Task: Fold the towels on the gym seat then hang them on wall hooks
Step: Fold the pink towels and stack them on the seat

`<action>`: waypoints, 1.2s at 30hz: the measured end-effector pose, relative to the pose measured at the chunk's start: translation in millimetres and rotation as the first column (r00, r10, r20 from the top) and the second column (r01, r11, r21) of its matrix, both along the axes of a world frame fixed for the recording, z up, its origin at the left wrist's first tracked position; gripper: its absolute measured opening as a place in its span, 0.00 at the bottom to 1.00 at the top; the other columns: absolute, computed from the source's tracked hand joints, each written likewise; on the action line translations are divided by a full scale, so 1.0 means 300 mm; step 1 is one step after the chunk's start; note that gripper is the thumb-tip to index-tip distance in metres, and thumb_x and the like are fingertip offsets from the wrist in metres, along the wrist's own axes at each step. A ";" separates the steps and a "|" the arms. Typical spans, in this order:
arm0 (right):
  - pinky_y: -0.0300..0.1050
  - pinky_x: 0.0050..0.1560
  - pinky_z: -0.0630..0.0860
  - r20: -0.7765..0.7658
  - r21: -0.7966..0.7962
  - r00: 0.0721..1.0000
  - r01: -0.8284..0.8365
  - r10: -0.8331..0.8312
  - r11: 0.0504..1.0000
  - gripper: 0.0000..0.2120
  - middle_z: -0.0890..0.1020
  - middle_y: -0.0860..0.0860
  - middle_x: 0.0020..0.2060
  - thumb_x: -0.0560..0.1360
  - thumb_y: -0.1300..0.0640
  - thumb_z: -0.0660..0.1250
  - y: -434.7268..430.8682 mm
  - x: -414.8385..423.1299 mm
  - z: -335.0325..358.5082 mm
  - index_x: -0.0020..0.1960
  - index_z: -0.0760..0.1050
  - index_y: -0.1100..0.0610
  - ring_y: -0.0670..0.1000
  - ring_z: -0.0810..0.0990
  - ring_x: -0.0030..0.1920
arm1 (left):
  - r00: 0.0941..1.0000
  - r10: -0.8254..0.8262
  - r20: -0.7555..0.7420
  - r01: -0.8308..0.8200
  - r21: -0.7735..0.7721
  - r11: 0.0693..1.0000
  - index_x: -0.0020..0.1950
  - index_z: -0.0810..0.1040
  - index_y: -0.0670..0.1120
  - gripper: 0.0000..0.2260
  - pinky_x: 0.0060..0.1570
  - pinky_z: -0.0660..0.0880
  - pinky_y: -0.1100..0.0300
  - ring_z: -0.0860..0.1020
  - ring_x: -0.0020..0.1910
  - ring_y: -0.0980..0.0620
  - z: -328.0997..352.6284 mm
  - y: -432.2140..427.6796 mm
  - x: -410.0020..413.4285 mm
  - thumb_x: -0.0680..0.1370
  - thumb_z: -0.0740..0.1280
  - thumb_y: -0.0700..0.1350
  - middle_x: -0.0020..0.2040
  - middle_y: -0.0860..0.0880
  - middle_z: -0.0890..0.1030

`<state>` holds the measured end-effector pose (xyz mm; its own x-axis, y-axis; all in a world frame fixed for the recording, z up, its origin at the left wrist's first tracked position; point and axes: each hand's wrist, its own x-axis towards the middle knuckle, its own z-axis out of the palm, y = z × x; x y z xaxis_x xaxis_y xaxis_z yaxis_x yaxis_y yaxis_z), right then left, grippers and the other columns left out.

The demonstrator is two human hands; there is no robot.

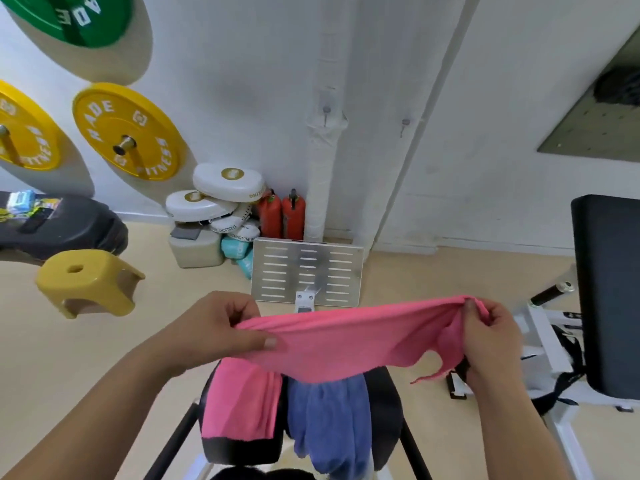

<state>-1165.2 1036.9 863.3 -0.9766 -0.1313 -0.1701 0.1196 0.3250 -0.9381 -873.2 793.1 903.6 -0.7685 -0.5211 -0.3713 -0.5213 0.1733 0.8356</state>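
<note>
A pink towel [346,341] hangs stretched in the air between my hands, above the black gym seat [391,420]. My left hand [221,327] pinches its left end. My right hand [491,337] grips the bunched right end. On the seat lies a second pink towel [239,403], flat on the left part. A blue towel [332,420] lies crumpled beside it and droops over the near edge. Two small wall hooks [326,112] [404,124] stick out of the white wall ahead.
A metal footplate [308,271] stands beyond the seat. A yellow stool [86,282] sits on the floor to the left. White pads and red extinguishers [282,216] pile by the wall. A black padded bench [609,289] is at the right. Yellow weight plates [128,133] hang on the wall.
</note>
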 end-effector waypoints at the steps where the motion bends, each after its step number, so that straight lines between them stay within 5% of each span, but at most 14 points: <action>1: 0.64 0.60 0.80 -0.001 0.003 1.000 0.021 -0.021 1.000 0.06 0.84 0.56 0.50 0.80 0.54 0.65 -0.019 0.011 0.001 0.53 0.79 0.52 0.61 0.83 0.54 | 0.998 0.051 -0.031 -0.050 0.059 0.997 0.39 0.78 0.38 0.14 0.29 0.71 0.67 0.75 0.28 0.58 0.012 -0.023 0.017 0.70 0.81 0.42 0.29 0.51 0.77; 8: 0.49 0.53 0.78 0.017 0.004 0.996 -0.086 0.086 0.996 0.10 0.84 0.49 0.46 0.74 0.55 0.72 -0.090 0.120 0.043 0.54 0.82 0.57 0.52 0.81 0.48 | 0.959 0.186 -0.215 -0.112 0.315 0.942 0.42 0.83 0.43 0.10 0.36 0.74 0.63 0.76 0.37 0.52 0.040 -0.020 0.000 0.73 0.79 0.49 0.37 0.45 0.79; 12: 0.54 0.58 0.81 0.037 -0.012 0.990 -0.135 0.135 0.991 0.09 0.88 0.51 0.46 0.73 0.59 0.77 -0.093 0.226 0.078 0.53 0.85 0.54 0.54 0.85 0.51 | 0.937 0.282 -0.203 -0.164 0.457 0.874 0.47 0.86 0.42 0.05 0.35 0.76 0.62 0.78 0.34 0.53 0.016 0.115 -0.098 0.77 0.75 0.43 0.37 0.45 0.83; 16: 0.53 0.51 0.83 0.057 -0.086 0.970 -0.230 0.236 0.969 0.04 0.88 0.53 0.40 0.75 0.62 0.74 -0.117 0.349 0.121 0.44 0.85 0.54 0.55 0.87 0.46 | 0.949 0.245 -0.199 -0.163 0.358 0.920 0.43 0.87 0.48 0.07 0.51 0.81 0.46 0.80 0.39 0.49 -0.051 0.238 -0.162 0.79 0.73 0.49 0.40 0.39 0.84; 24: 0.31 0.43 0.78 0.024 -0.021 0.901 -0.432 0.432 0.902 0.08 0.88 0.44 0.40 0.78 0.60 0.72 -0.148 0.496 0.154 0.45 0.87 0.49 0.41 0.86 0.42 | 0.937 0.229 -0.265 -0.156 0.269 0.950 0.51 0.87 0.51 0.13 0.56 0.82 0.49 0.86 0.50 0.49 -0.039 0.338 -0.161 0.84 0.63 0.42 0.46 0.47 0.88; 28: 0.36 0.41 0.79 0.000 -0.015 0.947 -0.322 0.323 0.946 0.10 0.88 0.43 0.36 0.77 0.61 0.73 -0.142 0.489 0.169 0.41 0.86 0.48 0.42 0.85 0.38 | 0.890 0.345 -0.298 -0.284 0.230 0.931 0.48 0.89 0.52 0.10 0.47 0.79 0.64 0.82 0.41 0.58 -0.020 0.343 -0.136 0.82 0.69 0.42 0.42 0.48 0.88; 33: 0.42 0.43 0.83 0.006 -0.068 0.916 -0.400 0.401 0.914 0.09 0.88 0.47 0.35 0.76 0.61 0.73 -0.156 0.511 0.189 0.42 0.87 0.49 0.45 0.86 0.38 | 0.886 0.323 -0.333 -0.276 0.180 0.944 0.48 0.89 0.56 0.12 0.47 0.79 0.65 0.84 0.44 0.60 0.001 0.353 -0.123 0.81 0.69 0.41 0.43 0.53 0.87; 36: 0.39 0.40 0.81 -0.022 -0.058 0.885 -0.466 0.465 0.883 0.10 0.88 0.48 0.36 0.78 0.62 0.72 -0.169 0.544 0.181 0.45 0.87 0.49 0.45 0.86 0.37 | 0.902 0.281 -0.328 -0.271 0.078 0.959 0.48 0.87 0.52 0.09 0.51 0.80 0.56 0.83 0.46 0.54 -0.009 0.369 -0.124 0.82 0.67 0.42 0.43 0.50 0.85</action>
<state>-1002.0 986.2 917.6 -0.8017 -0.5809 -0.1410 -0.0382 0.2852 -0.9577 -910.4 903.7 901.0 -0.6768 -0.7231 -0.1378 -0.2353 0.0351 0.9713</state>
